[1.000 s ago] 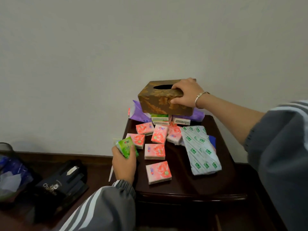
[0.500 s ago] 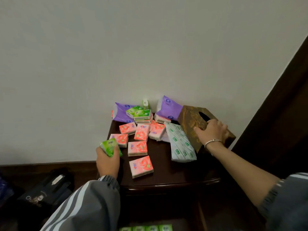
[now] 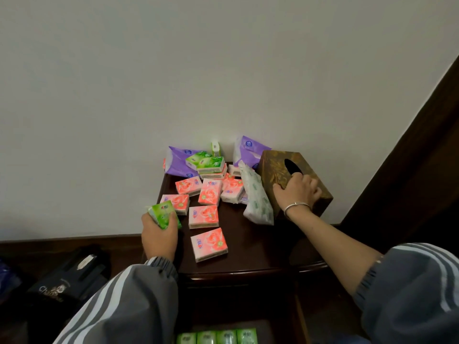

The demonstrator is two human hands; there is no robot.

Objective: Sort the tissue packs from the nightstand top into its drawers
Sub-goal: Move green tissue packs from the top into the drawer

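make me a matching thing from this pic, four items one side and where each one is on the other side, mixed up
Items
1. box
2. green pack
3. green row
4. black bag

Places
a. in the open drawer
b. gripped by the right hand
c. left of the nightstand, lower down
d. held in the left hand

Pairs: 1-b, 2-d, 3-a, 4-c

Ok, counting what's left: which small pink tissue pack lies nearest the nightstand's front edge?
The small pink tissue pack lying alone right of the left hand; the other pink packs cluster farther back.
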